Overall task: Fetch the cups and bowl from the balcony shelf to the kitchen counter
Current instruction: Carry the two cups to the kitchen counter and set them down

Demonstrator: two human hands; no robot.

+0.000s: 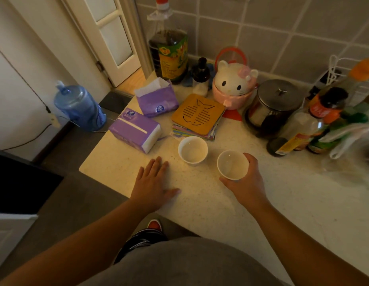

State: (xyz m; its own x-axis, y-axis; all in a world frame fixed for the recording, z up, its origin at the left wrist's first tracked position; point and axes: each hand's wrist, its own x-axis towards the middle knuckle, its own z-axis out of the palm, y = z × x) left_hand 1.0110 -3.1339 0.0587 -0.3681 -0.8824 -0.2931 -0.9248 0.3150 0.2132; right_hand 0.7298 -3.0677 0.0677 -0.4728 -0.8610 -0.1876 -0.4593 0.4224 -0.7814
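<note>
Two white cups are on the pale speckled kitchen counter (210,203). One white cup (192,149) stands upright and free near the counter's middle. To its right, a second white cup (232,164) is wrapped by my right hand (248,182) from the right side, its base at the counter surface. My left hand (153,182) lies flat on the counter with fingers spread, left of the free cup and not touching it. Both cups look empty. No bowl is in view.
Two purple tissue packs (136,131) lie at the left. A wooden trivet (198,115) on a stack of mats sits behind the cups. A cat-shaped jar (234,85), an oil bottle (171,52), a steel-lidded pot (272,104) and sauce bottles (319,120) crowd the back and right.
</note>
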